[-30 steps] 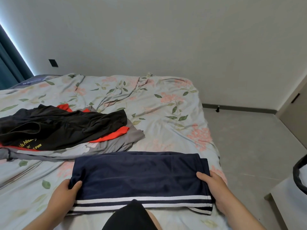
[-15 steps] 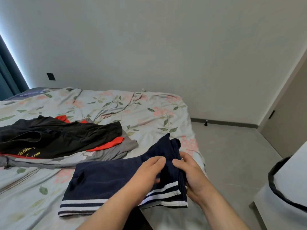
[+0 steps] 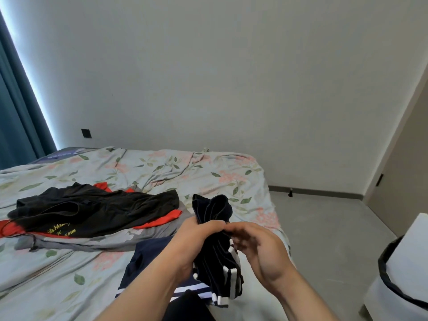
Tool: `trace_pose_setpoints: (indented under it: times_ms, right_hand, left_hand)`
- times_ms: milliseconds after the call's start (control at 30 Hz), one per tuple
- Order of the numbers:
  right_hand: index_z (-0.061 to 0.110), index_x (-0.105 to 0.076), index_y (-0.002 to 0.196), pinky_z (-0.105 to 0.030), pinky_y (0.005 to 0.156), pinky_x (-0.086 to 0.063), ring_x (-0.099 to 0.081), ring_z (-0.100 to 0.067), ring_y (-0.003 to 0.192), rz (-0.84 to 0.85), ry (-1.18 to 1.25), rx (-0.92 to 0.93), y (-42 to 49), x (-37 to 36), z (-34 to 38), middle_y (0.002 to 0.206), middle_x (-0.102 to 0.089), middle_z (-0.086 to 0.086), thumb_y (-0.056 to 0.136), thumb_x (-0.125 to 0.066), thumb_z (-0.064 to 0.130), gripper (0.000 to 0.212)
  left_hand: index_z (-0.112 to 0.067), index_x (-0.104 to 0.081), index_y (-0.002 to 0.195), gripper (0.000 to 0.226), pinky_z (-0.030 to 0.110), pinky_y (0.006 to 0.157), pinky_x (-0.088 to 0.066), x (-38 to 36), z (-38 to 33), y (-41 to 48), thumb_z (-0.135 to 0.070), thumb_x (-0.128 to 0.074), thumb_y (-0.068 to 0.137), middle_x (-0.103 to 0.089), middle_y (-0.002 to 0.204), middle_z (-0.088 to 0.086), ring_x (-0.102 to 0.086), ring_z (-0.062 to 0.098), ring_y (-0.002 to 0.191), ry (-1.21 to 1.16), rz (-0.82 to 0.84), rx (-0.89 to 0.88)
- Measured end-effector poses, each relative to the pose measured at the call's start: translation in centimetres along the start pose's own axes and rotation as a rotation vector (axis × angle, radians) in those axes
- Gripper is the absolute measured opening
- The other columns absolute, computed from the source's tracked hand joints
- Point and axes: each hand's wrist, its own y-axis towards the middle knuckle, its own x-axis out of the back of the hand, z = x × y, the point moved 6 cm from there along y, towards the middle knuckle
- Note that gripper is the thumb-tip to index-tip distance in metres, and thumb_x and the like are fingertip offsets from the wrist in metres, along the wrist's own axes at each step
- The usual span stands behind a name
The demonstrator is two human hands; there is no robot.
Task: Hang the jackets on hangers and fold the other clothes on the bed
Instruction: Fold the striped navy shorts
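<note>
A navy garment with white stripes [image 3: 215, 258] is bunched up and lifted at its right end, while its left part [image 3: 148, 256] still lies on the bed [image 3: 162, 165]. My left hand [image 3: 196, 237] grips the gathered cloth from the left. My right hand [image 3: 252, 242] pinches the same bunch from the right, fingertips close to the left hand's. The cloth's top sticks up above both hands. Further left on the bed lies a pile: a black garment with yellow lettering [image 3: 92, 209] over a red one [image 3: 162, 218] and a grey one [image 3: 115, 239].
The bed's right edge drops to a grey floor [image 3: 324, 228]. A white bin with a black liner [image 3: 403, 274] stands at the lower right. A door [image 3: 403, 170] is at the right, a teal curtain [image 3: 16, 112] at the far left.
Both hands held the navy garment flat by its two ends, then my left hand brought its end over to the right end. Now both hands lift the gathered bunch higher.
</note>
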Motion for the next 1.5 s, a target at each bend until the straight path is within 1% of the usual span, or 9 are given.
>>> trace_pose_setpoints:
  times_ms: [167,267,533,633,767,867,1000,1167,1500]
  right_hand:
    - [0.007,-0.051,0.099,-0.038,0.072,-0.050,-0.071,-0.032,0.076,-0.089,0.277,-0.043,-0.4,0.9,0.3,0.100,-0.072,-0.027,0.104,-0.033,0.021,0.023]
    - [0.008,-0.054,0.099,-0.034,0.062,-0.054,-0.066,-0.026,0.064,-0.226,0.399,0.011,-0.6,2.4,1.0,0.084,-0.069,-0.021,0.103,-0.038,0.021,0.021]
    - [0.035,-0.070,0.118,-0.020,0.088,-0.053,-0.064,-0.010,0.116,-0.118,-0.171,0.283,-0.2,3.1,5.3,0.124,-0.070,0.005,0.096,-0.046,0.033,0.033]
    - [0.045,-0.061,0.128,-0.029,0.107,-0.040,-0.053,-0.005,0.130,-0.093,-0.324,0.310,0.4,2.6,5.0,0.135,-0.061,0.015,0.092,-0.045,0.054,0.040]
    - [0.068,-0.046,0.126,-0.014,0.113,-0.022,-0.030,0.017,0.135,-0.027,-0.741,0.256,1.6,1.0,1.5,0.138,-0.039,0.046,0.091,-0.036,0.060,0.038]
    - [0.043,-0.042,0.146,-0.023,0.121,-0.011,-0.020,0.007,0.144,0.069,-1.028,0.070,2.5,1.2,-5.0,0.154,-0.030,0.028,0.103,-0.037,0.043,0.043]
    - [0.034,-0.043,0.148,-0.020,0.116,-0.021,-0.027,0.000,0.144,0.083,-1.032,-0.205,1.3,3.1,-12.5,0.156,-0.035,0.018,0.102,-0.042,0.039,0.046]
    - [0.033,-0.041,0.149,-0.019,0.115,-0.019,-0.025,-0.002,0.146,0.041,-1.138,-0.203,1.6,4.6,-15.5,0.157,-0.033,0.018,0.102,-0.043,0.035,0.047]
    - [0.032,0.010,0.157,-0.047,0.117,0.021,0.018,-0.025,0.151,0.195,-1.738,-0.167,4.9,5.7,-21.4,0.165,0.017,-0.006,0.095,-0.010,0.062,0.072]
  left_hand:
    - [-0.001,-0.054,0.088,0.014,0.033,0.055,-0.047,-0.3,-0.1,0.3,0.001,-0.053,0.075,-0.052,0.069,0.015,-0.054,0.028,0.058,-0.181,0.012,0.078]
    - [-0.004,-0.053,0.078,0.013,0.036,0.063,-0.045,-1.6,-1.3,0.6,-0.005,-0.057,0.066,-0.050,0.070,0.014,-0.052,0.028,0.062,-0.243,0.062,0.142]
    - [0.003,-0.073,0.076,0.032,0.036,0.058,-0.058,-2.9,-8.2,2.3,-0.015,-0.050,0.064,-0.070,0.074,0.020,-0.069,0.033,0.062,-0.410,0.209,0.044]
    - [-0.004,-0.074,0.060,0.032,0.029,0.051,-0.056,1.5,-8.1,3.0,-0.010,-0.043,0.070,-0.070,0.065,0.012,-0.069,0.026,0.055,-0.424,0.089,-0.072]
    - [-0.008,-0.058,0.035,0.063,0.012,0.033,-0.039,9.7,-4.7,4.8,0.008,-0.035,0.092,-0.055,0.036,0.001,-0.054,0.007,0.031,-0.259,-0.225,-0.055]
    - [0.002,-0.065,0.054,0.031,0.027,0.047,-0.054,15.6,2.3,5.1,-0.001,-0.048,0.080,-0.062,0.051,0.016,-0.062,0.027,0.043,-0.057,-0.354,0.239]
    - [0.008,-0.059,0.088,0.014,0.041,0.062,-0.049,21.5,9.8,5.4,0.006,-0.049,0.078,-0.060,0.070,0.024,-0.059,0.035,0.060,0.260,-0.415,0.448]
    - [0.001,-0.065,0.098,0.018,0.056,0.068,-0.058,24.0,13.6,5.2,-0.004,-0.062,0.081,-0.069,0.088,0.028,-0.068,0.044,0.078,0.355,-0.501,0.470]
    - [-0.003,-0.065,0.106,0.022,0.047,0.066,-0.059,24.5,15.6,5.1,-0.014,-0.071,0.088,-0.075,0.088,0.020,-0.073,0.041,0.078,0.332,-0.429,0.441]
